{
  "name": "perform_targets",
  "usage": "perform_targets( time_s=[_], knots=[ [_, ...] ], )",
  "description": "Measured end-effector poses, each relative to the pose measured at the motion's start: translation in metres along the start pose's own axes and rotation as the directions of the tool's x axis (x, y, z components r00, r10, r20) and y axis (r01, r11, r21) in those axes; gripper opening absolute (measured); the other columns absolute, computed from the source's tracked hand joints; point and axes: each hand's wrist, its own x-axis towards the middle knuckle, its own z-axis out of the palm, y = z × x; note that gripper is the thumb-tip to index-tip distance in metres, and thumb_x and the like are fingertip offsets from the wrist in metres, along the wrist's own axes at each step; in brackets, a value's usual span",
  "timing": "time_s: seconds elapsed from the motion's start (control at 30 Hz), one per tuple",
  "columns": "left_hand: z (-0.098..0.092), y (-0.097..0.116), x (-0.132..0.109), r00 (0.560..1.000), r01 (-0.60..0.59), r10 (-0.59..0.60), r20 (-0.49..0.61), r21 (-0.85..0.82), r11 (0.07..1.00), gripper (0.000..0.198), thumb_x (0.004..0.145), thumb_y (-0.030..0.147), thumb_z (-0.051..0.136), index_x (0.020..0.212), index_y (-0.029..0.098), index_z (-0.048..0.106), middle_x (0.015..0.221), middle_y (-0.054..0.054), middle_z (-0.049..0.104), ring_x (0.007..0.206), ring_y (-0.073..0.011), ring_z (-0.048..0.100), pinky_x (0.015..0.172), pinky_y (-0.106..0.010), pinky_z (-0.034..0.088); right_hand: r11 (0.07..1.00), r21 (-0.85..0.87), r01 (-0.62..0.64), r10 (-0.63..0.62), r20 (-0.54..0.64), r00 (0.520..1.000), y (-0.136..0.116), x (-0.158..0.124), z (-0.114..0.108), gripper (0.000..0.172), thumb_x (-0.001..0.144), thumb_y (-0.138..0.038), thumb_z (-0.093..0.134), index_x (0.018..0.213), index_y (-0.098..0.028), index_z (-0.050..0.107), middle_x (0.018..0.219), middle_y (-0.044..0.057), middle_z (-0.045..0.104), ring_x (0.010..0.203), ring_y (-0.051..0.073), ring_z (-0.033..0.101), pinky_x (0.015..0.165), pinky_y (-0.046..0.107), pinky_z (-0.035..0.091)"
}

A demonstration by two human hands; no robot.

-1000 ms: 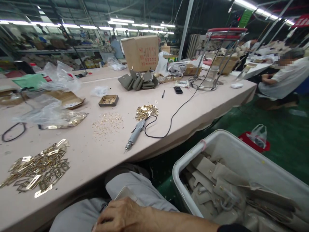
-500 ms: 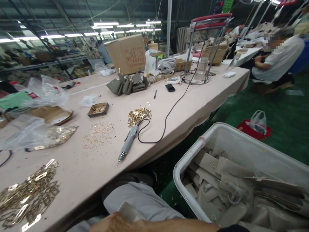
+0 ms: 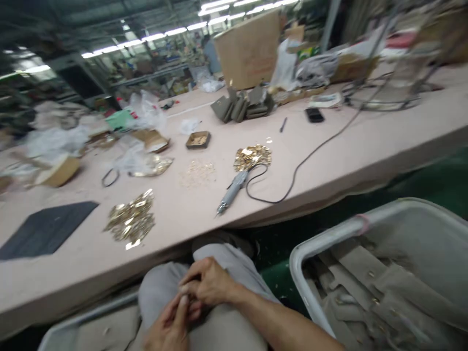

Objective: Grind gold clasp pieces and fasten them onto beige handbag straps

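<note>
Head view: the left hand (image 3: 168, 326) and right hand (image 3: 211, 285) are being held with fingers (image 3: 181, 312) close together; whether anything is being pinched cannot be told. The beige piece (image 3: 228, 331) is being supported on the lap (image 3: 223, 258), near both hands. Such fine work is probably being steadied best when the piece is being braced flat.

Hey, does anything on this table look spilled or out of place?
Mainly the small bits scattered loose on the tablecloth, in front of the small open box of similar-looking pieces; they may be spilled or deliberately spread out. The corded tool also lies with its tip near the table's edge.
</note>
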Motion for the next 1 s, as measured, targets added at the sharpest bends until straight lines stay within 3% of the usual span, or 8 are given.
perform_targets(
  time_s=[0.07, 0.2, 0.33, 0.57, 0.77, 1.0],
  knots=[
    [0.000, 0.004, -0.006, 0.993, 0.110, -0.103, 0.056, -0.153, 0.982, 0.063, 0.063, 0.060, 0.089, 0.102, 0.010, 0.082, 0.072, -0.010, 0.080, 0.056, -0.0273, 0.075, 0.055, -0.036, 0.068, 0.998, 0.059, -0.032, 0.031, 0.009, 0.999, -0.002, -0.003, -0.003, 0.017, 0.081, -0.019, 0.074, 0.094, -0.018, 0.085, 0.086, 0.004, 0.079, 0.078, 0.017, 0.070, 0.069, 0.021, 0.049],
    [0.011, 0.002, -0.005, 0.991, 0.132, -0.111, 0.073, -0.416, 0.900, 0.056, 0.067, 0.049, 0.091, 0.104, 0.008, 0.081, 0.071, -0.009, 0.079, 0.055, -0.0210, 0.074, 0.052, -0.028, 0.065, 0.996, 0.072, -0.053, 0.044, 0.129, 0.991, 0.000, 0.000, -0.010, 0.021, 0.081, -0.024, 0.069, 0.094, -0.016, 0.084, 0.081, 0.005, 0.077, 0.068, 0.016, 0.066, 0.060, 0.022, 0.047],
    [0.013, -0.005, -0.013, 0.986, 0.156, -0.161, 0.040, -0.556, 0.817, 0.046, 0.066, 0.040, 0.093, 0.098, 0.009, 0.082, 0.069, -0.007, 0.078, 0.051, -0.0170, 0.072, 0.049, -0.024, 0.063, 0.999, -0.023, -0.030, 0.033, 0.141, 0.990, 0.002, -0.001, -0.004, 0.022, 0.077, -0.023, 0.070, 0.091, -0.014, 0.084, 0.078, 0.005, 0.076, 0.070, 0.016, 0.064, 0.061, 0.023, 0.045],
    [0.000, -0.017, -0.022, 0.983, 0.164, -0.182, 0.031, -0.601, 0.782, 0.043, 0.066, 0.036, 0.092, 0.097, 0.008, 0.083, 0.069, -0.008, 0.078, 0.053, -0.0172, 0.073, 0.050, -0.023, 0.063, 0.996, -0.027, -0.081, 0.084, 0.126, 0.988, 0.004, -0.006, 0.018, 0.024, 0.070, -0.021, 0.069, 0.086, -0.012, 0.083, 0.075, 0.007, 0.075, 0.068, 0.018, 0.065, 0.060, 0.023, 0.047],
    [-0.007, -0.021, -0.022, 0.981, 0.177, -0.184, 0.053, -0.614, 0.769, 0.042, 0.067, 0.034, 0.090, 0.098, 0.007, 0.083, 0.071, -0.008, 0.079, 0.053, -0.0161, 0.072, 0.052, -0.022, 0.063, 0.997, -0.058, -0.057, 0.066, 0.157, 0.985, -0.003, -0.014, 0.022, 0.025, 0.077, -0.029, 0.070, 0.092, -0.016, 0.085, 0.084, 0.007, 0.078, 0.077, 0.021, 0.069, 0.065, 0.025, 0.051],
    [-0.010, -0.028, -0.030, 0.989, 0.147, -0.134, 0.067, -0.610, 0.779, 0.039, 0.074, 0.039, 0.085, 0.098, 0.009, 0.082, 0.072, -0.007, 0.079, 0.055, -0.0185, 0.073, 0.052, -0.025, 0.062, 0.996, -0.022, -0.081, 0.083, 0.091, 0.992, -0.003, -0.024, 0.032, 0.026, 0.076, -0.032, 0.071, 0.089, -0.014, 0.084, 0.076, 0.008, 0.076, 0.067, 0.020, 0.068, 0.060, 0.025, 0.051]
  ],
)
